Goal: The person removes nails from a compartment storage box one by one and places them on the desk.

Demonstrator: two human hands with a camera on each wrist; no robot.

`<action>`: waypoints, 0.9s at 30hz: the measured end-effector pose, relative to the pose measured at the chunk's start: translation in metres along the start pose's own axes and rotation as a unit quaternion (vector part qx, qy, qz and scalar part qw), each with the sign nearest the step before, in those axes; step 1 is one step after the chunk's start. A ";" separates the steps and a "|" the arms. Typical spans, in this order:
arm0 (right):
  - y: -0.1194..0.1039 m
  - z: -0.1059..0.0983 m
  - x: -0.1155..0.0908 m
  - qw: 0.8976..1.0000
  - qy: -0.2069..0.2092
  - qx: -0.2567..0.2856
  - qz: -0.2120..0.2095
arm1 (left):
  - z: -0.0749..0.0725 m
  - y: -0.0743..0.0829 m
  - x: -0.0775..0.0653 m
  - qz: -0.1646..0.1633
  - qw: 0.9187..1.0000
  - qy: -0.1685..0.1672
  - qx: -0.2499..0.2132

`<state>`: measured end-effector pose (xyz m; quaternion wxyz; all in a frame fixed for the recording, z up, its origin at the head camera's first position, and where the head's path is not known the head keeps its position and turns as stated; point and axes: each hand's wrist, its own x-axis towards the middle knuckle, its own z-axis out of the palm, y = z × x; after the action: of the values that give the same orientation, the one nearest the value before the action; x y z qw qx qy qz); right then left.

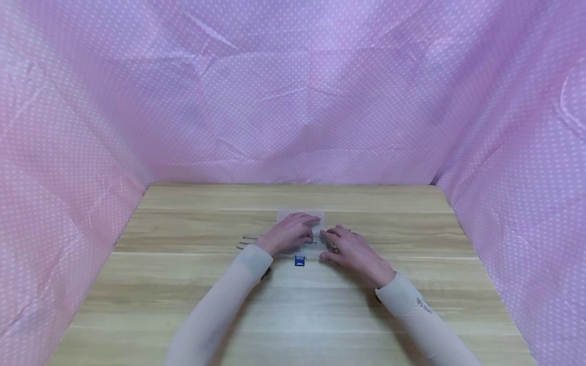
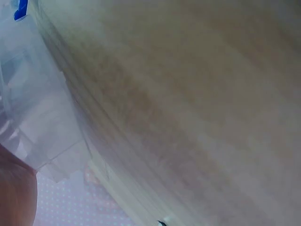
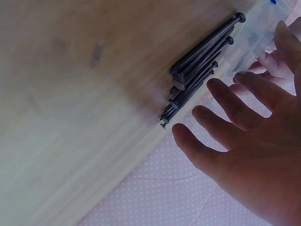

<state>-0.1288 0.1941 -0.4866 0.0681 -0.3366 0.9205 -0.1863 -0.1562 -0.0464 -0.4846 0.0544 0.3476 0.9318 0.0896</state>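
Observation:
A clear plastic box (image 1: 316, 251) with a blue latch (image 1: 299, 261) lies on the table between the hands. My left hand (image 1: 288, 233) is over the box, its index finger stretched across the upper part and its other fingers bent. A thin metal piece (image 1: 313, 243) shows by those fingertips; I cannot tell whether they pinch it. My right hand (image 1: 352, 252) is at the box's right side, its fingers spread and gently bent, fingertips close to the edge. Several dark nails (image 3: 202, 61) lie beside that hand in the right wrist view, mostly hidden under it in the head view.
More long nails (image 1: 247, 243) stick out to the left of the box, partly covered by the left hand. The wooden table (image 1: 293, 315) extends around the box. Pink dotted cloth (image 1: 293, 112) hangs behind it and along both sides.

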 end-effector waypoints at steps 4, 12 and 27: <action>0.000 0.001 0.000 1.000 -0.002 0.003 0.002 | 0.001 0.001 -0.003 -0.015 0.999 0.006 -0.032; 0.000 0.003 0.000 1.000 0.002 0.008 0.003 | -0.002 0.001 -0.005 -0.019 0.997 0.025 -0.064; 0.002 0.002 0.000 1.000 0.018 -0.004 -0.016 | -0.010 0.006 -0.017 -0.008 0.991 0.093 -0.093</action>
<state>-0.1297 0.1952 -0.4898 0.0471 -0.3483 0.9169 -0.1893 -0.1415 -0.0543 -0.4724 0.0005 0.3236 0.9232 0.2074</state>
